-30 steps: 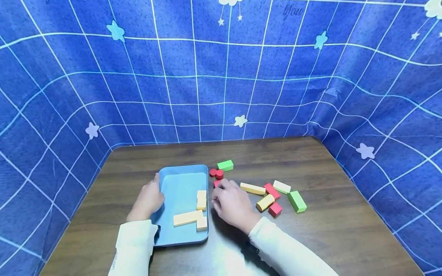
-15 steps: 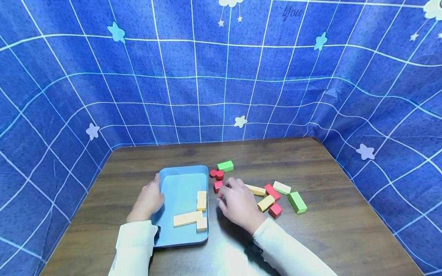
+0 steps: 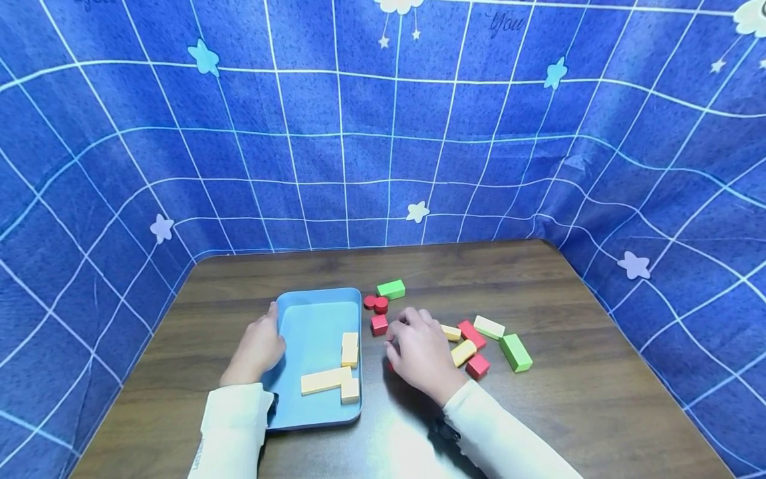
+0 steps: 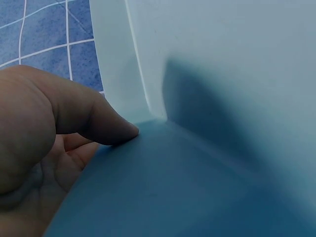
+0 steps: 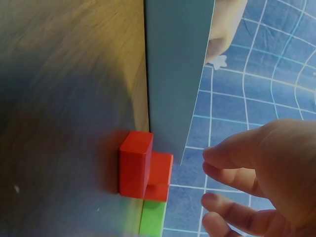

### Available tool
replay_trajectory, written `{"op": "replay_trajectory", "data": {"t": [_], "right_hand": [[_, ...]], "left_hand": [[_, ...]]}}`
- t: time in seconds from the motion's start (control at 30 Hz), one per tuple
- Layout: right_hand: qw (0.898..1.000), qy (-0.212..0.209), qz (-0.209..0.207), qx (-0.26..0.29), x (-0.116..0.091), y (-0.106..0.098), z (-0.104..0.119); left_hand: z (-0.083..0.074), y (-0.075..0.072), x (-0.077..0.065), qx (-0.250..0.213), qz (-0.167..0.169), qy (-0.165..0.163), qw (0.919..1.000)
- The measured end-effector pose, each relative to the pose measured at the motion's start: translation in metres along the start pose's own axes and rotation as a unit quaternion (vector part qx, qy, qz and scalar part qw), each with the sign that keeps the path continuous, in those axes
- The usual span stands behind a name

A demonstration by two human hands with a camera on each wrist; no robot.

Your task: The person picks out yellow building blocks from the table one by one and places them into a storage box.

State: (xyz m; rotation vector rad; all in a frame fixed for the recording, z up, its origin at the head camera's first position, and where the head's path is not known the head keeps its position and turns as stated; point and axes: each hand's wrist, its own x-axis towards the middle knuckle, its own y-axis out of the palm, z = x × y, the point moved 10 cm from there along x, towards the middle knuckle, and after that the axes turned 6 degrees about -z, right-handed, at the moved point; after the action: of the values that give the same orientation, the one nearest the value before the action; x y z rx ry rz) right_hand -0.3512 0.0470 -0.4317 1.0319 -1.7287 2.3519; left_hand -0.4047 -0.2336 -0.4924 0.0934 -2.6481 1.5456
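My left hand grips the left rim of a shallow blue tray, thumb over the inner wall and other fingers outside. Inside the tray are a long pale-yellow block and smaller ones along the right side. My right hand is over the table right of the tray, fingers loosely bent and holding nothing. Under its fingertips a bit of a red block shows; the right wrist view has this red block apart from the fingers. A red cube sits just beyond them.
Red discs and a green block lie near the tray's far right corner. Right of my right hand are a yellow cylinder, red blocks, a white-and-green block and a green block. A blue curtain hangs behind the table.
My right hand has moved right, away from the tray and the red cube, uncovering that cube and covering more of the long yellow block. The left hand and tray stay put.
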Motion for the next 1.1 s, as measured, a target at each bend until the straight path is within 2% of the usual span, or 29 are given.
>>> {"op": "replay_trajectory", "data": {"t": [0.23, 0.5, 1.1], "right_hand": [[1.000, 0.011, -0.005, -0.005, -0.002, 0.001, -0.005], [1.000, 0.014, -0.018, -0.020, -0.002, 0.002, -0.010], [0.999, 0.043, -0.023, -0.018, -0.005, 0.005, -0.024]], "left_hand": [[0.001, 0.000, 0.000, -0.002, 0.000, -0.005, 1.0000], [-0.003, -0.002, 0.001, 0.008, -0.014, 0.007, 0.9998], [0.000, -0.001, 0.002, 0.006, -0.008, 0.006, 0.9999]]}}
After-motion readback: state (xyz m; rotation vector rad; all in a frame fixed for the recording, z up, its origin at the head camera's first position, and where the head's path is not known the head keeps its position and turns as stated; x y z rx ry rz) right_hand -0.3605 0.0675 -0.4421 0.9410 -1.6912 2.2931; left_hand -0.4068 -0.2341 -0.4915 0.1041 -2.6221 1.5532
